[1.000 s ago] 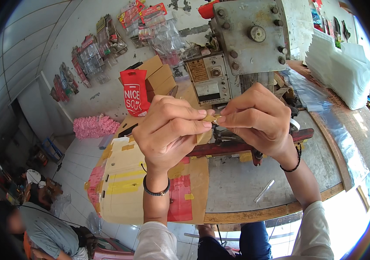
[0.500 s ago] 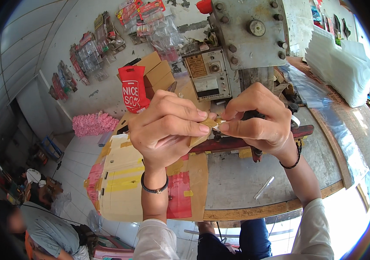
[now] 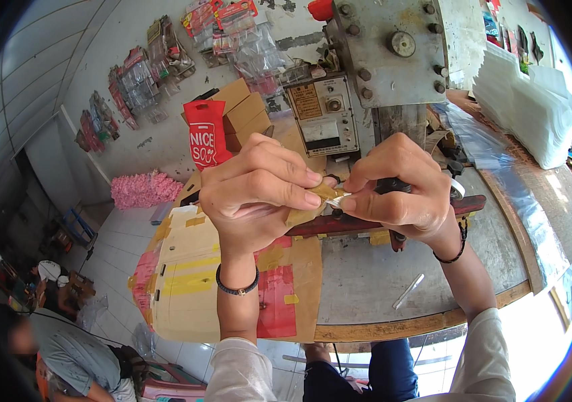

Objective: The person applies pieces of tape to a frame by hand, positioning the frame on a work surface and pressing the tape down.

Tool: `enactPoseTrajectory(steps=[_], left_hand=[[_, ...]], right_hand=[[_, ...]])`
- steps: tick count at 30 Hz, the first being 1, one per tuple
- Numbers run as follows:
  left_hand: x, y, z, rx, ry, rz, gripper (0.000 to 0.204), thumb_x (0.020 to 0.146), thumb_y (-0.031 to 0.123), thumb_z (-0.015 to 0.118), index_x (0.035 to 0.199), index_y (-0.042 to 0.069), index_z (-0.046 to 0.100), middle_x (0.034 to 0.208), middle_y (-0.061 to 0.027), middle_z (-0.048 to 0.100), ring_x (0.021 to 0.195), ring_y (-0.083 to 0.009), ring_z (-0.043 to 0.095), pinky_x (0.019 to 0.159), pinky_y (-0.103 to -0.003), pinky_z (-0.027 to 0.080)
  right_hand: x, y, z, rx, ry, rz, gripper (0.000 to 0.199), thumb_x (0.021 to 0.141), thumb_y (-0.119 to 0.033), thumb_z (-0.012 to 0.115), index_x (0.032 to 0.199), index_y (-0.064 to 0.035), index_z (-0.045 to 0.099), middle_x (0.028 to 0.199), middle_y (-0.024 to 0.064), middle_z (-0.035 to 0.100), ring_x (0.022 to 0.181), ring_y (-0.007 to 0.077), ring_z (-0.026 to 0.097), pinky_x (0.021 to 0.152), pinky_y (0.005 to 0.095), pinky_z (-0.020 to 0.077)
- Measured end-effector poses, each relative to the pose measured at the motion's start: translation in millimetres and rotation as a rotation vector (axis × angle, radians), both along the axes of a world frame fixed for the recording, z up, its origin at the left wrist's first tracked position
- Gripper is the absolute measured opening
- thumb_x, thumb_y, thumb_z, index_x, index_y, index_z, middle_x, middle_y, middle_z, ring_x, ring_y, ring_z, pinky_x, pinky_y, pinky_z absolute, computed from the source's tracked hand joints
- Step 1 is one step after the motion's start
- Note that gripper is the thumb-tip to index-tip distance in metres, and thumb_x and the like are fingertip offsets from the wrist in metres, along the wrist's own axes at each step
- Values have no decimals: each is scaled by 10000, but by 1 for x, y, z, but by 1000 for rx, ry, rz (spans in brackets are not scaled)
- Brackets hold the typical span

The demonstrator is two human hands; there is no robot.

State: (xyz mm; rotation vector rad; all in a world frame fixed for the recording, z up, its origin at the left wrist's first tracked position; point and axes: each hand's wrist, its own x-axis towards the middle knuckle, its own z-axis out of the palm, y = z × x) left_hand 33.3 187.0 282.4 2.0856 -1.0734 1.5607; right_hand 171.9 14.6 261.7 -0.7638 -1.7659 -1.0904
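Grey worn workbench (image 3: 393, 268) below a heavy grey metal press (image 3: 393, 53); above it, left hand (image 3: 259, 194) and right hand (image 3: 400, 194) pinch one small golden-brown foil piece (image 3: 329, 194) between thumbs and forefingers; it looks half-handled, held clear of the bench, not yet set down.

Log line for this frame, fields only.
left hand: pinching small gold piece | right hand: pinching same piece | below: workbench
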Motion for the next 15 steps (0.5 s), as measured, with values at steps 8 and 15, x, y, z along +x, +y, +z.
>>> enactPoseTrajectory(steps=[8, 15], left_hand=[[2, 1, 1, -16, 6, 22, 195, 756, 126, 893, 771, 118, 699, 850, -40, 724, 729, -201, 698, 673, -339, 497], [7, 7, 0, -46, 40, -36, 198, 772, 182, 885, 760, 122, 697, 851, -34, 725, 725, -198, 688, 668, -332, 471]], right_hand=[[1, 1, -1, -3, -8, -36, 223, 673, -163, 818, 868, -134, 714, 919, 2, 658, 751, 165, 594, 525, 256, 511], [2, 3, -3, 1, -18, -61, 220, 674, -148, 809, 872, -131, 716, 912, 7, 650, 744, 175, 589, 531, 273, 500]])
